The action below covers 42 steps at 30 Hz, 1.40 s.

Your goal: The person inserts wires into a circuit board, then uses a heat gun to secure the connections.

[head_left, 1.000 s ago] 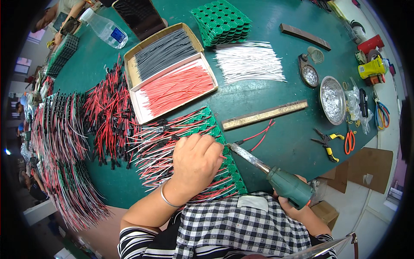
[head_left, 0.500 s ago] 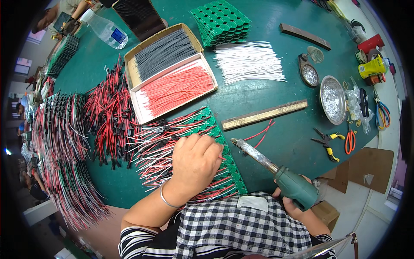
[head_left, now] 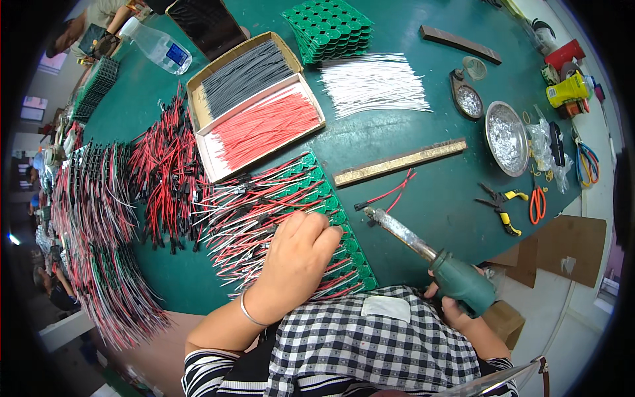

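Note:
My left hand (head_left: 297, 258) is closed over a panel of green round circuit boards (head_left: 356, 255), its fingertips pinched near the round pads. Whatever they grip is hidden beneath the fingers. Red and white wires (head_left: 241, 231) with black connectors fan out leftward from the panel and pass under that hand. In my right hand (head_left: 456, 312) is a large soldering iron (head_left: 466, 281) with a green handle. Its metal tip points up and left, just right of the panel's edge and apart from it. Beyond the tip lies a loose red wire pair (head_left: 390, 193) with a black connector.
A divided box (head_left: 317, 122) holds black and red wires; white wires (head_left: 377, 86) lie beside it. Green panels (head_left: 331, 30) are stacked behind. Rightward are a wooden bar (head_left: 400, 162), metal bowl (head_left: 508, 139), pliers (head_left: 503, 205) and scissors (head_left: 537, 204). Wired bundles (head_left: 99, 231) fill the left.
The soldering iron's tip has drawn slightly right, away from the panel, uncovering the loose wire's black connector. A red wire end at my left fingertips no longer shows. The whole view has shifted slightly.

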Tool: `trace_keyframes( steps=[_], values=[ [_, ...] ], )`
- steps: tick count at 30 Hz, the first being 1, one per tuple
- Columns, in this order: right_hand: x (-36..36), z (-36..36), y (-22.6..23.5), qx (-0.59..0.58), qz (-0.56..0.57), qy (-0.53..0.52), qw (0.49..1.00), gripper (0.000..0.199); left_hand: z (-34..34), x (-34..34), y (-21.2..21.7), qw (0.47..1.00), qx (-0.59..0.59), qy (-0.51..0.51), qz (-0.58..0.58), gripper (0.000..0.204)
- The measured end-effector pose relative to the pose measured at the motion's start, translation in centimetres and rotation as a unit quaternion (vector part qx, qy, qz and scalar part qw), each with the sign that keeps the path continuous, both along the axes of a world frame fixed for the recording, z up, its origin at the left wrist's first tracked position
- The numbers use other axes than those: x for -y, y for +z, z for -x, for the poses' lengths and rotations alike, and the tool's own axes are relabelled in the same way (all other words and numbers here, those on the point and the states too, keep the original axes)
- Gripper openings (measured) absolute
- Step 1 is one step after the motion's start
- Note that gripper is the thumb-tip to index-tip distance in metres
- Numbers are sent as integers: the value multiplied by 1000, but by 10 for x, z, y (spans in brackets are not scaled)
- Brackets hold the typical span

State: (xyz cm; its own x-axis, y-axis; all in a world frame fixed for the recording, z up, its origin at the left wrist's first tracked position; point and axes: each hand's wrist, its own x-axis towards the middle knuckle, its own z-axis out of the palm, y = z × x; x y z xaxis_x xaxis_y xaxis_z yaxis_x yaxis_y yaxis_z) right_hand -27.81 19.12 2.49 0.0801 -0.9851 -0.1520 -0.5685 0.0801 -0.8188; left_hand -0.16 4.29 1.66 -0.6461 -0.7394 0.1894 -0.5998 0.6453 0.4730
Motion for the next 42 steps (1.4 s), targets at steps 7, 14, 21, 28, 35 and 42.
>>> trace_keyframes(
  steps=[7,14,21,28,35,42],
  values=[
    [-5,-8,-1,-112,92,46,988,25,1,-5,-9,998,-34,11,56,16],
    [-1,-12,3,-61,52,32,996,21,0,-4,-11,997,-66,15,40,20],
    [1,-14,5,-49,47,34,997,22,1,-4,-12,997,-65,14,37,21],
    [2,-13,-1,-38,49,48,997,21,1,-3,-13,998,-59,12,29,20],
    [5,-17,-1,-46,89,30,995,18,1,-3,-14,998,-62,12,23,19],
    [7,-18,8,121,-290,-220,924,25,2,-3,-14,998,-63,15,26,18]
  ],
)
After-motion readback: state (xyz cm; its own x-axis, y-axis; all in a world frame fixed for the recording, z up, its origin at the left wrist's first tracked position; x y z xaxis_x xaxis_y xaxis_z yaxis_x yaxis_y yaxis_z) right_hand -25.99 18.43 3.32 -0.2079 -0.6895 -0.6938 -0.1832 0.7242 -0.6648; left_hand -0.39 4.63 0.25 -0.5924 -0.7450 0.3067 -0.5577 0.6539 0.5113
